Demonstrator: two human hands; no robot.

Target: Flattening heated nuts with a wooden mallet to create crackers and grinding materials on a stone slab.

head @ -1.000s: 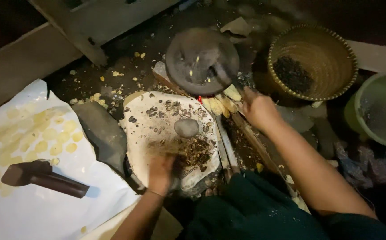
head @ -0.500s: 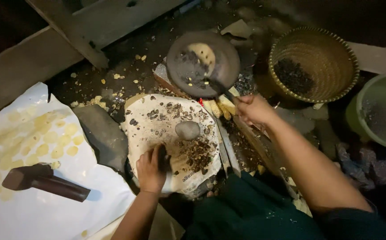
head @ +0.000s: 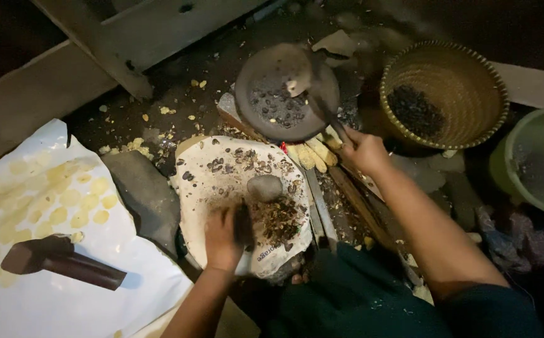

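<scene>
The round dark pan sits on the floor at the far middle of the scene, with dark seeds scattered over its bottom. A spoon-like tool reaches into it, its pale blade over the pan's far right part. The right hand has its grip clenched around the tool's handle, just near and right of the pan. Between that hand and the white sack cloth lie pale yellow sticks and some wooden slats.

On the cloth lie dark shell bits, 1 grey stone and a heap of crushed husks. The left hand rests on the cloth's near edge, its grip closed on a dark object too dim to identify. A flat grey slab lies just left of the cloth, and further left a white sheet carries yellow discs and a hammer. A woven basket of dark seeds stands right of the pan, with a green bucket beyond it.

Compared with 0.5 s ago, the tool's blade has swung from the pan's far left to its far right.
</scene>
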